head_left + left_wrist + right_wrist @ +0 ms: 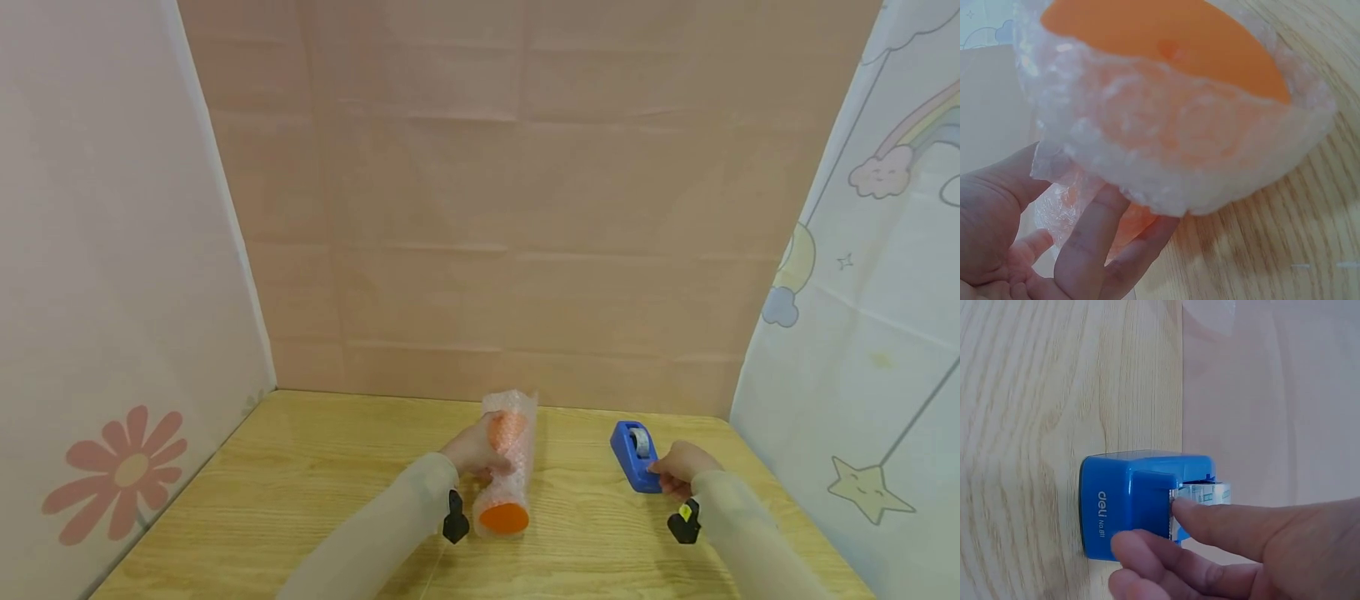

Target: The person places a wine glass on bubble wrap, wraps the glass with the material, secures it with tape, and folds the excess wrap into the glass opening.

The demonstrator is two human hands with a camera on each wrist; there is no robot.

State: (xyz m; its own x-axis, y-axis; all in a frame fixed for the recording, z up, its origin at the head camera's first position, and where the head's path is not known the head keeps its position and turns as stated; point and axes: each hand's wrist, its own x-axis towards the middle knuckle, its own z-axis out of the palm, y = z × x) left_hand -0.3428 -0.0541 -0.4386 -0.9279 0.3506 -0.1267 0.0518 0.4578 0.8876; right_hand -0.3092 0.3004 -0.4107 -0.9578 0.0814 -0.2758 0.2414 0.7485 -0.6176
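Observation:
An orange object with a broad round end [504, 518] lies wrapped in clear bubble wrap [1166, 156] near the middle of the table. My left hand [476, 448] grips the bundle from its left side, thumb on one side of the wrap and fingers curled on the other. The orange round end shows at the wrap's near opening. To the right, a blue tape dispenser [636, 471] stands on the table. My right hand [686, 468] is at its front, with the thumb pressing the clear tape [1207, 492] at the toothed cutter and the other fingers curled below.
The light wooden table [345, 467] meets a beige cloth backdrop [510, 208] along its far edge. A pale sheet with a red flower [127, 471] hangs at the left. Another, with a star [870, 490] and a rainbow, hangs at the right.

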